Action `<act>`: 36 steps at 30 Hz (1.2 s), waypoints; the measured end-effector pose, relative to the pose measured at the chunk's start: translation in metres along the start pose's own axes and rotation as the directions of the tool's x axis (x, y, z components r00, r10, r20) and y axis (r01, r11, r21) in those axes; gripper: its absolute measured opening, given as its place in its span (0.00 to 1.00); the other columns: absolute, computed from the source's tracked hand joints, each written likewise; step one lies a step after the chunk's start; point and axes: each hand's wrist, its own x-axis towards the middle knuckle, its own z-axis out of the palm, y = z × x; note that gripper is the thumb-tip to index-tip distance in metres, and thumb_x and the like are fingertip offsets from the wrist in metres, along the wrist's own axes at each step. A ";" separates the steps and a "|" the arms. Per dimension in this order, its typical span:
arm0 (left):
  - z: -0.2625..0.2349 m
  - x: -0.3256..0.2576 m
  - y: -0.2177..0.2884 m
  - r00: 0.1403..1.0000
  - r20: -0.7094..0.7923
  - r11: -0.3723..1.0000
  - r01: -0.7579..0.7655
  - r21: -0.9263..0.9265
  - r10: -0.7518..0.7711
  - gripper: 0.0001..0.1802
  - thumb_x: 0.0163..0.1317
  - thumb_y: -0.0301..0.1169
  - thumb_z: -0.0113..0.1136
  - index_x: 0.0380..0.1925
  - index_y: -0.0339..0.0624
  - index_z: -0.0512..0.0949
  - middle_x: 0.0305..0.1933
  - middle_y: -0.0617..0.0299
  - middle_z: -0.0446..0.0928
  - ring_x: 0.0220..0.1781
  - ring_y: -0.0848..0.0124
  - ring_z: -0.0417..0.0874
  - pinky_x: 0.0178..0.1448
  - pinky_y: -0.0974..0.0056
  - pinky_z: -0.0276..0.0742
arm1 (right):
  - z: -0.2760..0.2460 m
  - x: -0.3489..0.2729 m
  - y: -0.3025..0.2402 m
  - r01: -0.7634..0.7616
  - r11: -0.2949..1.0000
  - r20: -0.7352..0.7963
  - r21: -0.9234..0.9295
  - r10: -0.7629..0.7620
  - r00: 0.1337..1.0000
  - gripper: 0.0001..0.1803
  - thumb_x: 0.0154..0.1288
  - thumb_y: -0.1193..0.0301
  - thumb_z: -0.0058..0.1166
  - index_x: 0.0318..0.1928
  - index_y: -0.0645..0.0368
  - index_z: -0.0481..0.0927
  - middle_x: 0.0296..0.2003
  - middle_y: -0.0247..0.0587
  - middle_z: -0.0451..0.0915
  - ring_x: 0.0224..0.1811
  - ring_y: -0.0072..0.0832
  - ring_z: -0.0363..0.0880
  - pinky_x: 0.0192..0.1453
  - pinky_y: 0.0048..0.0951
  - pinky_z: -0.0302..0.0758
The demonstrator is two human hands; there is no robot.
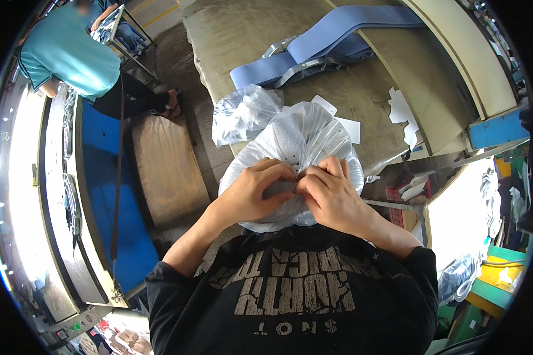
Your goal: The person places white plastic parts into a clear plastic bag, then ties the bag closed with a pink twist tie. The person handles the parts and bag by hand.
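A large see-through plastic bag (331, 139) stands close in front of me, round and full, with pale grey material showing through it. My left hand (254, 192) and my right hand (334, 192) meet at its middle, where the plastic is gathered into folds. Fingers of both hands are bent and pinch the film, their tips almost touching. Just behind on the left sits a smaller knotted plastic bag (249, 112), its top twisted into a bunch. What exactly lies inside either bag I cannot make out.
Wide blue bands (349, 26) lie folded on the brownish worktable (231, 32), with grey curved handles beside them. White paper scraps (401, 115) rest to the right. A person in a teal shirt (71, 50) stands at the far left, near a blue panel (109, 177) and a wooden board (166, 165).
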 end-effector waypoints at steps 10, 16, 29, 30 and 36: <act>0.000 0.009 -0.003 1.000 0.028 1.000 0.001 0.017 -0.001 0.15 0.60 0.24 0.75 0.46 0.37 0.84 0.46 0.52 0.84 0.52 0.51 0.86 0.56 0.52 0.83 | 0.008 -0.005 0.010 -0.023 0.999 -0.076 0.048 0.026 0.997 0.16 0.61 0.76 0.72 0.48 0.53 0.82 0.42 0.26 0.87 0.51 0.35 0.74 0.61 0.44 0.66; 0.012 0.007 0.002 0.992 -0.037 0.988 0.127 0.083 -0.124 0.14 0.58 0.23 0.75 0.44 0.37 0.83 0.46 0.52 0.84 0.51 0.50 0.85 0.55 0.51 0.83 | 0.009 -0.002 0.014 -0.215 0.901 -0.089 0.376 0.266 0.960 0.14 0.60 0.80 0.72 0.47 0.58 0.88 0.41 0.32 0.91 0.48 0.37 0.75 0.56 0.38 0.75; 0.036 -0.005 -0.005 0.978 -0.207 0.980 0.031 0.198 0.011 0.10 0.59 0.17 0.67 0.40 0.36 0.80 0.45 0.53 0.83 0.49 0.49 0.84 0.54 0.51 0.81 | 0.012 -0.014 0.018 -0.024 0.999 -0.193 -0.029 0.018 0.981 0.16 0.54 0.78 0.69 0.43 0.49 0.91 0.39 0.24 0.88 0.52 0.31 0.76 0.65 0.45 0.68; 0.038 -0.006 -0.006 0.979 -0.202 0.972 0.024 0.232 0.024 0.10 0.60 0.17 0.67 0.41 0.36 0.80 0.46 0.53 0.83 0.49 0.49 0.83 0.55 0.51 0.81 | 0.011 -0.015 0.017 0.067 0.980 -0.203 -0.188 -0.105 0.974 0.16 0.53 0.76 0.69 0.44 0.46 0.91 0.39 0.22 0.87 0.53 0.30 0.77 0.67 0.48 0.65; 0.043 -0.008 -0.006 0.978 -0.204 0.956 0.022 0.293 0.040 0.11 0.62 0.18 0.65 0.44 0.37 0.79 0.48 0.54 0.82 0.51 0.49 0.82 0.58 0.50 0.81 | 0.010 -0.018 0.012 0.030 0.958 -0.109 -0.287 -0.063 0.992 0.17 0.57 0.72 0.68 0.48 0.42 0.88 0.45 0.20 0.84 0.56 0.28 0.76 0.68 0.52 0.62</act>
